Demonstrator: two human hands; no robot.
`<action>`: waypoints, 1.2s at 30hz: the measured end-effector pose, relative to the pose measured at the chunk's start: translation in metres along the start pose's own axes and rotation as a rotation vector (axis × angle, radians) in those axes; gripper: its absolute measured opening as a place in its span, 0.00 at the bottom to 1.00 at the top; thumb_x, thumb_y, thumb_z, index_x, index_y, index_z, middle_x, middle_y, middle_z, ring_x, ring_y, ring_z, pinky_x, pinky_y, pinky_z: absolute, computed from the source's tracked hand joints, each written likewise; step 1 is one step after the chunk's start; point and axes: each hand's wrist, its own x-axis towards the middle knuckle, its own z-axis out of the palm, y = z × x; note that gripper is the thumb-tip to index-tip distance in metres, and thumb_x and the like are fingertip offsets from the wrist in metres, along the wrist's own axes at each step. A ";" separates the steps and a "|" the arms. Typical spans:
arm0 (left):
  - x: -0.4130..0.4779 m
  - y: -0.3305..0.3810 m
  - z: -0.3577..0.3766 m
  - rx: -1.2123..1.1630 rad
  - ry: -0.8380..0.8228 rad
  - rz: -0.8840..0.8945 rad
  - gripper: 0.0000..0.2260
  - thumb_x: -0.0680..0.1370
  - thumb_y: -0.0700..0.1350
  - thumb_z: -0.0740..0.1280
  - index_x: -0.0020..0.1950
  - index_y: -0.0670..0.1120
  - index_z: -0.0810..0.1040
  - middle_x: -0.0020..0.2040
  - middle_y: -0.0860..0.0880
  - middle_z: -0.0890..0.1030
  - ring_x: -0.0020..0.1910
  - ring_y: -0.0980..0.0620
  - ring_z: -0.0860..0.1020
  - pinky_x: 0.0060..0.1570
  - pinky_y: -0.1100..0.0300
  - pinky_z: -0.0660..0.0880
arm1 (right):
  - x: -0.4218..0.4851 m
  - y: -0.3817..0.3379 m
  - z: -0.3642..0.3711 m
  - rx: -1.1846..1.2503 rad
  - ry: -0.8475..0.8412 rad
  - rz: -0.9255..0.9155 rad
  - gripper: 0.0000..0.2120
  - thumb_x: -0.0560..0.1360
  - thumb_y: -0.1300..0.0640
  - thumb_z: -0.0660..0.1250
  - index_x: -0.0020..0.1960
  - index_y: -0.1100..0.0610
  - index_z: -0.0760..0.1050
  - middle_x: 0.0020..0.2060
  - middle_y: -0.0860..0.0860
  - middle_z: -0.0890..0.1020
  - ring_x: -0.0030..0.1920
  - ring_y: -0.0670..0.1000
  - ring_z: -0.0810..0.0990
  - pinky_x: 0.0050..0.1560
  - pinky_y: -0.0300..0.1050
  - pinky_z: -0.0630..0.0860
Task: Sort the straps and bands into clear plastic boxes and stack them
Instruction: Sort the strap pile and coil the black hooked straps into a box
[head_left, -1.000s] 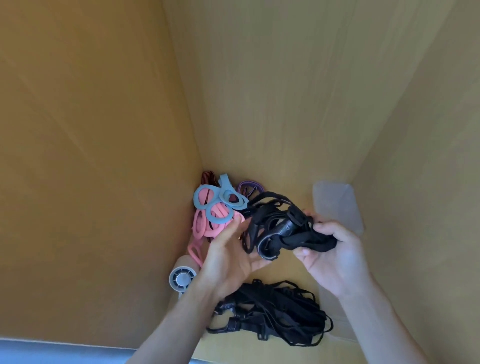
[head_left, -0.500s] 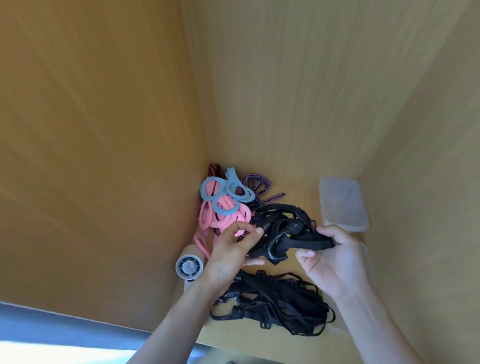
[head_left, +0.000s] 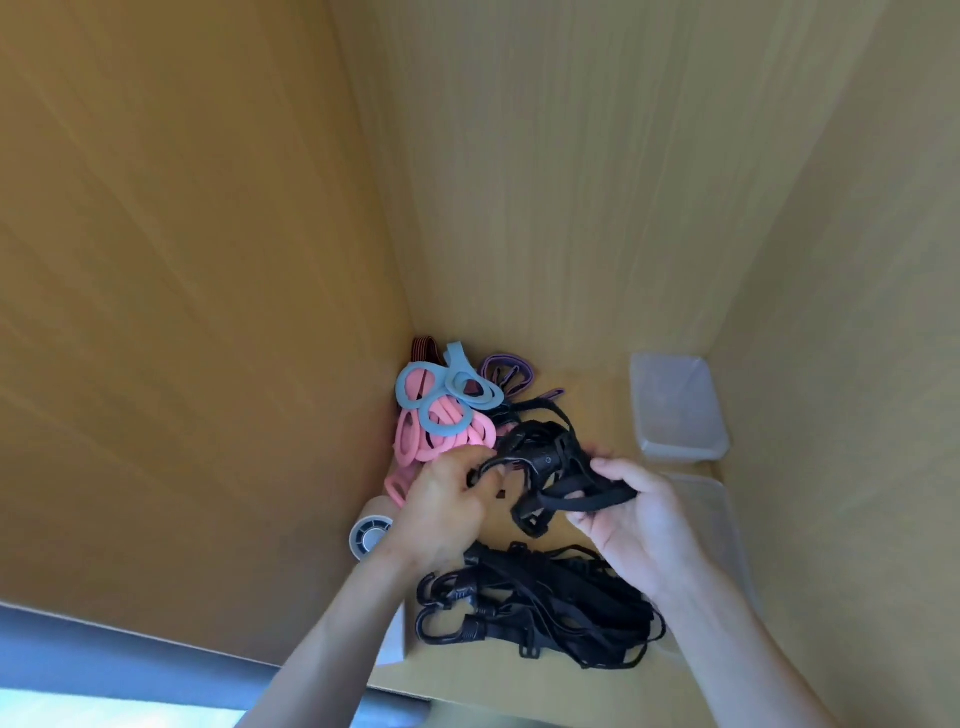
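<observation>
Fingers of both hands are closed on one tangle of black straps (head_left: 550, 467), held up between them above the shelf floor (head_left: 597, 395). The right hand (head_left: 631, 519) pinches a flat run of webbing between thumb and fingers, and that run lies roughly crosswise, left to right, with a loop hanging from it toward the person. The left hand (head_left: 447, 506) curls its fingers around a thinner cord at the tangle's left end; how tightly it grips I cannot tell, since the knuckles hide the fingertips.

What matters for the next move, as I judge it, is where the boxes lie from this bundle. The clear plastic box (head_left: 675, 410) stands at the back right, near the right hand and well apart from the left. A second clear box (head_left: 722, 519) sits nearer the person on the same side, partly behind the right wrist. So the right hand is the natural one to carry the bundle over, once the left lets go or frees the snag.

A second heap of black hooked cords (head_left: 540, 603) lies on the floor below the hands. Pink and blue bands (head_left: 441, 421) are piled in the back left corner, just beyond the left hand, with purple straps (head_left: 506, 369) behind them. A white roll (head_left: 370, 535) rests beside the left wrist.
</observation>
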 end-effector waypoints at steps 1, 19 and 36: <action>0.004 0.002 -0.004 0.027 -0.006 0.000 0.11 0.83 0.47 0.64 0.42 0.56 0.80 0.33 0.60 0.79 0.34 0.60 0.75 0.39 0.59 0.74 | 0.001 -0.002 -0.003 -0.033 0.007 0.000 0.08 0.72 0.66 0.65 0.51 0.61 0.77 0.50 0.64 0.83 0.46 0.58 0.81 0.36 0.43 0.77; 0.045 0.110 -0.047 0.143 0.000 0.103 0.14 0.82 0.38 0.59 0.43 0.47 0.81 0.42 0.39 0.83 0.39 0.35 0.78 0.42 0.44 0.77 | -0.013 -0.048 -0.013 -1.145 0.125 -0.556 0.33 0.70 0.50 0.78 0.69 0.36 0.67 0.68 0.30 0.66 0.69 0.38 0.64 0.63 0.36 0.60; 0.039 0.105 -0.064 -0.105 0.137 -0.014 0.14 0.80 0.35 0.55 0.40 0.39 0.78 0.24 0.56 0.73 0.29 0.51 0.71 0.26 0.62 0.68 | 0.029 -0.037 -0.004 -0.987 0.283 -0.633 0.16 0.71 0.59 0.73 0.51 0.43 0.72 0.42 0.47 0.82 0.31 0.41 0.79 0.31 0.34 0.73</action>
